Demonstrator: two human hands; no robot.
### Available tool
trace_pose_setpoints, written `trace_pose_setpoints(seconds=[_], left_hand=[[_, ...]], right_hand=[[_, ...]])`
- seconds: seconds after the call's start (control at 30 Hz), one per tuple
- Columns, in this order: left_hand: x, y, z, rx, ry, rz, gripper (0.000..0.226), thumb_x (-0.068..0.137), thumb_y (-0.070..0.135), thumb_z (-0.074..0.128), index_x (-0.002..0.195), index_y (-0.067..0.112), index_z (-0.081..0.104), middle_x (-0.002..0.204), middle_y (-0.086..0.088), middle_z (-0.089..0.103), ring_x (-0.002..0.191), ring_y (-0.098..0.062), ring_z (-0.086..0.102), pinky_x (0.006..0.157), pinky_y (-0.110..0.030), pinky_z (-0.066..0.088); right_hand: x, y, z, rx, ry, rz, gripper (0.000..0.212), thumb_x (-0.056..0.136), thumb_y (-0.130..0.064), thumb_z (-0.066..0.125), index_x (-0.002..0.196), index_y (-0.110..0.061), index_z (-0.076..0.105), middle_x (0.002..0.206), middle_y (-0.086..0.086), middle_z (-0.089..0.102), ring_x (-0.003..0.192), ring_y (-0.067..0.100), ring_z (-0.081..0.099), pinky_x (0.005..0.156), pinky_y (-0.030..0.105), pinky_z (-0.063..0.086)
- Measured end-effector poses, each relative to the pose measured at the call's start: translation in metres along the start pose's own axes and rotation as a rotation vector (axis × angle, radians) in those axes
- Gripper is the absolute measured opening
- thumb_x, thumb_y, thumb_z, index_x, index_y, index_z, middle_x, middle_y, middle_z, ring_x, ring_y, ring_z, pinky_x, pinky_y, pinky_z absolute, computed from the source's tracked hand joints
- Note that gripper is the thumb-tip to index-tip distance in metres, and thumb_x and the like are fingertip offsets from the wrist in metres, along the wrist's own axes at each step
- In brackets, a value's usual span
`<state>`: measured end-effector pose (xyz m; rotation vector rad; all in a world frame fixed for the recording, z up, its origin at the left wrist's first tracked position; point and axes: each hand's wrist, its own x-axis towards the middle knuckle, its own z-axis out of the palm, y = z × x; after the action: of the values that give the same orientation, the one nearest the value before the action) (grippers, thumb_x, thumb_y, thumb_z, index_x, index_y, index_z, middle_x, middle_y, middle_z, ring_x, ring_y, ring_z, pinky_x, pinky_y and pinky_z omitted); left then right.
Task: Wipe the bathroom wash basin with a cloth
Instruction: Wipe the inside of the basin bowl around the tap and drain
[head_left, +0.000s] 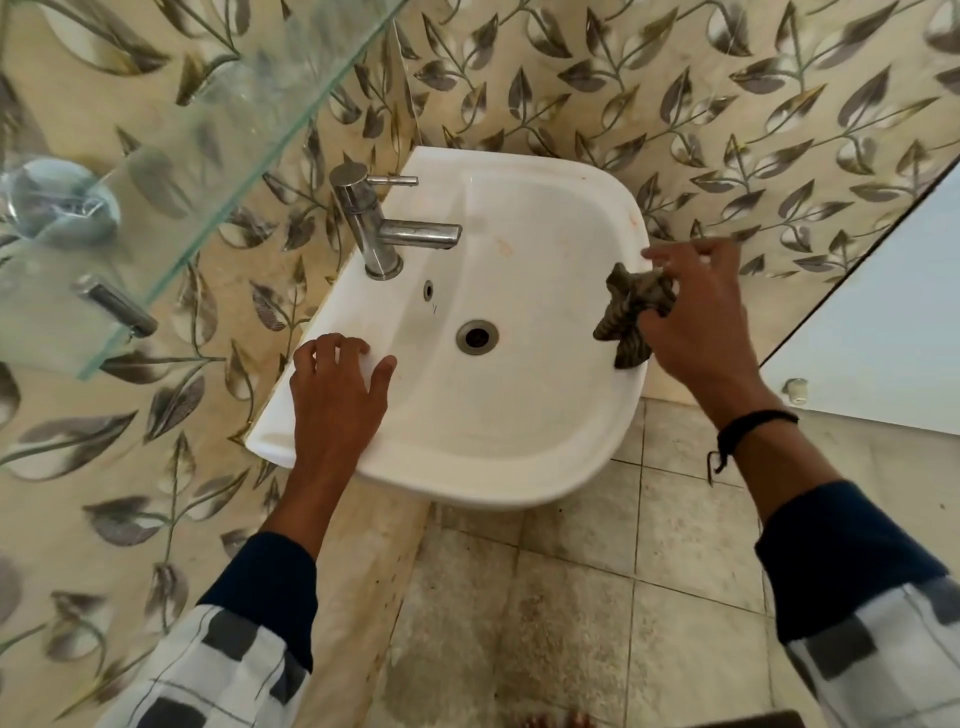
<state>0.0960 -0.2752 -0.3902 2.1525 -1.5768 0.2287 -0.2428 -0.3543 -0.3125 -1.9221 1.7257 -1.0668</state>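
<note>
The white wash basin (483, 415) is fixed to a leaf-patterned wall, with a steel tap (387, 231) at its back edge and a round drain (477, 336) in the middle of the bowl. The left hand (337, 395) lies palm down on the basin's left rim, fingers spread and only slightly bent, the thumb reaching onto the inner slope; it holds nothing and simply rests on the ceramic. The right hand (696, 322) is at the opposite rim, well apart from the left, with the bowl between them. Its thumb and curled fingers grip a crumpled dark striped cloth (631, 312), while the index finger sticks out straight toward the wall. The cloth sits bunched against the right rim, its loose corners hanging over the inner edge. A dark band (753, 423) circles the right wrist.
</note>
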Motion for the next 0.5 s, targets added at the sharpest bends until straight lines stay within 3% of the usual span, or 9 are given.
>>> trace_pose_setpoints(seconds=[0.1,0.17,0.27,0.4,0.5], left_hand=[[0.000,0.001,-0.001,-0.005,0.001,-0.002,0.035,0.093,0.043,0.062,0.110,0.013,0.062,0.120,-0.010,0.057,0.117,-0.032,0.041,0.096,-0.047,0.039],[-0.001,0.001,-0.002,-0.004,0.001,-0.001,0.035,0.093,0.042,0.063,0.110,0.012,0.063,0.121,-0.011,0.058,0.117,-0.033,0.041,0.095,-0.047,0.040],[-0.001,0.002,-0.003,0.000,0.002,-0.005,0.034,0.093,0.040,0.065,0.110,0.010,0.063,0.120,-0.011,0.058,0.117,-0.035,0.043,0.093,-0.048,0.041],[0.000,0.002,-0.002,-0.018,-0.007,-0.038,0.033,0.093,0.041,0.064,0.110,0.013,0.062,0.119,-0.008,0.057,0.118,-0.032,0.041,0.092,-0.048,0.042],[0.001,0.000,0.000,-0.021,-0.006,-0.039,0.032,0.092,0.040,0.066,0.109,0.013,0.063,0.119,-0.008,0.058,0.117,-0.033,0.042,0.094,-0.048,0.041]], right_hand=[[0.014,-0.008,-0.007,-0.168,-0.025,-0.051,0.057,0.076,-0.001,0.069,0.129,-0.016,0.054,0.131,0.010,0.041,0.092,0.025,0.057,0.074,0.035,0.052],[0.006,-0.011,-0.001,-0.338,-0.072,-0.107,0.041,0.082,-0.007,0.067,0.122,-0.010,0.058,0.123,0.016,0.049,0.091,0.034,0.060,0.073,0.037,0.050],[-0.030,-0.009,0.019,-0.485,-0.209,-0.105,0.019,0.094,-0.016,0.054,0.110,-0.009,0.062,0.109,0.013,0.055,0.082,0.029,0.057,0.068,0.037,0.050],[-0.080,-0.008,0.044,-0.508,-0.231,-0.018,0.027,0.090,-0.023,0.057,0.112,-0.007,0.060,0.115,0.014,0.055,0.102,0.034,0.058,0.075,0.042,0.055],[-0.091,-0.003,0.057,-0.498,-0.207,0.052,0.044,0.094,-0.032,0.056,0.129,-0.006,0.053,0.134,0.021,0.049,0.123,0.038,0.053,0.089,0.045,0.055]])
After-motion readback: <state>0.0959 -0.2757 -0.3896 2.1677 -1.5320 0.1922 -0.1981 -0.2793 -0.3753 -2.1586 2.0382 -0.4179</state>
